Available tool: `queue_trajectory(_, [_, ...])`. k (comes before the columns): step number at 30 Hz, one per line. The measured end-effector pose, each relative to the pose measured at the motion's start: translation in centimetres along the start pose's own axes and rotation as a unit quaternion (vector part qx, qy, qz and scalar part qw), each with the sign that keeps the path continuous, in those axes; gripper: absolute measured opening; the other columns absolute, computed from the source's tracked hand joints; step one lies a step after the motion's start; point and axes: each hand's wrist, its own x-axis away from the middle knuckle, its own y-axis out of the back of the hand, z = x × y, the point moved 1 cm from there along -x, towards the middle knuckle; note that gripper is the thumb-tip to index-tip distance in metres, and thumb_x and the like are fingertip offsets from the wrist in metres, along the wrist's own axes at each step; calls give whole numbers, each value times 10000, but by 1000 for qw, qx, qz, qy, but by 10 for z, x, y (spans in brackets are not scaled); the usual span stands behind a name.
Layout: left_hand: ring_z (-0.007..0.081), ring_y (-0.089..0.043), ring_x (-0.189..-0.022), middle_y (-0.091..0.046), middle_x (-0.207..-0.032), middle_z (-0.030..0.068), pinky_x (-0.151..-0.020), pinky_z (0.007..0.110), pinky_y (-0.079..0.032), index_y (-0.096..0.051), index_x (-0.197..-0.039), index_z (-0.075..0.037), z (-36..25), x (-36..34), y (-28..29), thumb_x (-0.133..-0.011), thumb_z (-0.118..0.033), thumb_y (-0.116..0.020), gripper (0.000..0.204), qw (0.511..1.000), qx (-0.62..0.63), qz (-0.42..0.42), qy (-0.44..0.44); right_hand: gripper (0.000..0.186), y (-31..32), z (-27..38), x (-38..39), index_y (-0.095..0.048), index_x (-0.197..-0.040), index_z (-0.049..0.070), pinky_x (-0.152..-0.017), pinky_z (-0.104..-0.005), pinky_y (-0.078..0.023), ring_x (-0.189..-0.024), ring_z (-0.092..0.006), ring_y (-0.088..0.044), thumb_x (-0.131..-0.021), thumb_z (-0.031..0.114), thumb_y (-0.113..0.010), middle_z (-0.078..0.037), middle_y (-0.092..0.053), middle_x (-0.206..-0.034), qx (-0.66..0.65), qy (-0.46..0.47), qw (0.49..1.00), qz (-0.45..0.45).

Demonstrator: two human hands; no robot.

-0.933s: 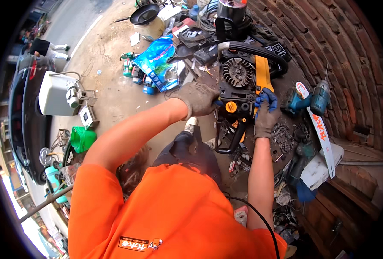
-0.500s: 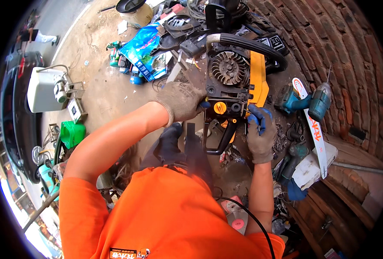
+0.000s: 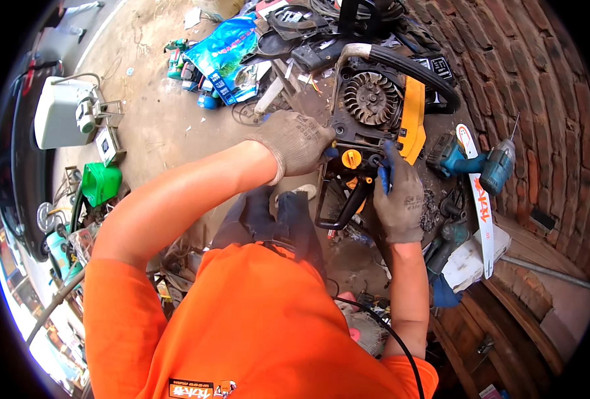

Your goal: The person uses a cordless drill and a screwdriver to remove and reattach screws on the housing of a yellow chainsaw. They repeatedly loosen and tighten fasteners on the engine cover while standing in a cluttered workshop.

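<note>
A partly stripped chainsaw (image 3: pixel 411 120) stands in front of me, with yellow side panel, black wraparound front handle and bare finned flywheel (image 3: pixel 371 98). My left hand (image 3: pixel 298 141), in a grey-brown glove with blue fingertips, is closed at the saw's left edge, its fingertips partly hidden. Just right of them is a yellow round cap (image 3: pixel 351 159). My right hand (image 3: pixel 400 193), gloved alike, reaches over the saw's near right part, thumb and forefinger bent toward each other beside a black round fitting. Anything between them is too small to make out. The black rear handle (image 3: pixel 351 207) points toward me.
A teal cordless drill (image 3: pixel 471 161) and a white guide bar (image 3: pixel 482 219) lie right, by the brick wall (image 3: pixel 528 86). Black saw parts and a blue bag (image 3: pixel 225 56) lie beyond. A green bin (image 3: pixel 101 184) and white tank (image 3: pixel 65 114) stand left. A black cable crosses my right side.
The saw and both hands sit slightly further right in the picture as the view shifts. My right hand has moved up onto the saw body, forefinger now straighter, near the black fitting.
</note>
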Motion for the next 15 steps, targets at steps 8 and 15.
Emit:
queue_trajectory(8, [343,-702,-913,-718,-908,141,-767,478,-546,-672,-993,-88,5,-1,-6,-938,-397,-596,323,1000,9,-15,-22,573,1,11,-14,-467,-1413,-3,-884,-485,-511,-1019,-403,-642,-861,36,-612,-238,-663,-1105,81,-23,992,89])
queue_trajectory(15, [297,-704,-1041,-731,-1086,142,-836,429,-570,-728,-1066,-86,-1,5,16,-886,-222,-604,257,999,6,35,-19,573,5,28,-30,-457,-1395,-43,-868,-485,-525,-1009,-424,-645,-846,37,-604,-257,-661,-1110,130,-49,978,158])
